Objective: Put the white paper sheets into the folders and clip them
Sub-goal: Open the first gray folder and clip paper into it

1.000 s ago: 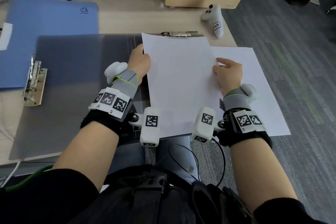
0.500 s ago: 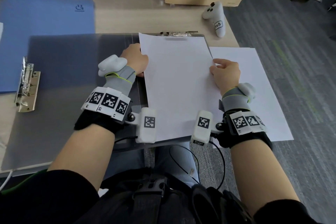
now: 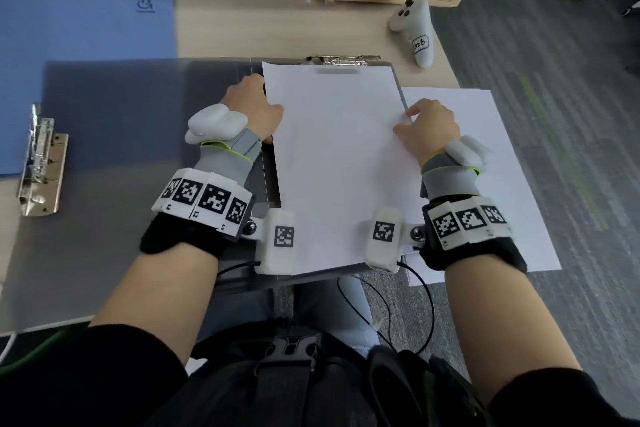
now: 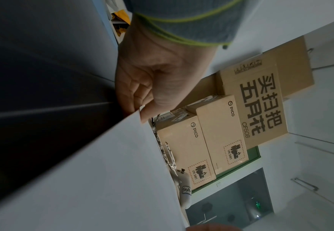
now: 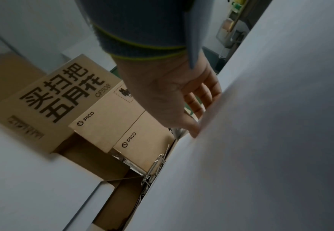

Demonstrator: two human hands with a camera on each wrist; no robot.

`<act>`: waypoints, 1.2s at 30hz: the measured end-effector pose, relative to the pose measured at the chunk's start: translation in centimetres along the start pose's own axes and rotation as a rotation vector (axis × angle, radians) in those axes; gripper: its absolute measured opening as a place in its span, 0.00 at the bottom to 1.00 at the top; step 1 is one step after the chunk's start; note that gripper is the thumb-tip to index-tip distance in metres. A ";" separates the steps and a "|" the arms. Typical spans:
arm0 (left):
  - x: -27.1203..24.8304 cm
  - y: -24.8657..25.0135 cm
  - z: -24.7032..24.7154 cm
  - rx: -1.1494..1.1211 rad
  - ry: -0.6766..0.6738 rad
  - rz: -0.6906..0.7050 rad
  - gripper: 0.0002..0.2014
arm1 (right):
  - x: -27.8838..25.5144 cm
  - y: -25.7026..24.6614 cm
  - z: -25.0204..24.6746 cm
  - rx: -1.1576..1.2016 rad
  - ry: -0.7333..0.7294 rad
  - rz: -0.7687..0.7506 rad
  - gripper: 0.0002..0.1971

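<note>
My left hand (image 3: 254, 107) pinches the paper sheet (image 3: 341, 163) | right hand (image 3: 429, 128) grips its opposite edge | squaring it under the grey folder's (image 3: 114, 149) clip (image 3: 341, 60).

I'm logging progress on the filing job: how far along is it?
Done: the grey folder lies open. In hand: the left hand and right hand hold one white sheet by its side edges on the folder, top edge near the clip; clamping isn't visible. Left: the sheets beside it and the blue folder.
</note>
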State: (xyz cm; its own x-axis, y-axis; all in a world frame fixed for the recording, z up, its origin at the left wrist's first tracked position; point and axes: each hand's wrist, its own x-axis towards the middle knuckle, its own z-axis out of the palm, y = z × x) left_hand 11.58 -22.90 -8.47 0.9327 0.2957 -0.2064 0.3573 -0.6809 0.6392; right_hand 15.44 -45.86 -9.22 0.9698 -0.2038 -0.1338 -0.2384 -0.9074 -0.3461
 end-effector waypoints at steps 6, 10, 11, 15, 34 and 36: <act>1.0 -0.1 0.1 0.123 -0.001 -0.022 0.22 | 0.9 -2.8 -0.2 -0.226 -0.059 -0.136 0.17; 1.3 0.1 -0.6 0.218 0.003 -0.013 0.26 | 1.5 -4.5 0.6 -0.094 -0.115 -0.254 0.16; 1.4 0.0 -0.7 0.227 0.010 -0.009 0.28 | 1.8 -4.9 0.8 -0.033 -0.135 -0.262 0.16; 1.9 -0.3 -0.6 0.191 0.011 0.098 0.29 | 2.9 -6.0 1.9 0.297 -0.161 -0.179 0.14; 3.7 -0.7 0.2 0.056 -0.062 0.210 0.20 | 4.8 -10.7 2.9 1.029 -0.330 -0.026 0.11; 3.7 -0.8 0.3 0.061 -0.059 0.209 0.20 | 5.1 -11.2 3.0 1.002 -0.352 -0.021 0.15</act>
State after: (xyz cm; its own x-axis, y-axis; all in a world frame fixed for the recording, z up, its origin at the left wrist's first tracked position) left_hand 14.76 -21.45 -9.95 0.9873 0.1055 -0.1189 0.1570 -0.7632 0.6268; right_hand 22.94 -35.60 -8.84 0.9432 0.0722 -0.3244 -0.3101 -0.1596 -0.9372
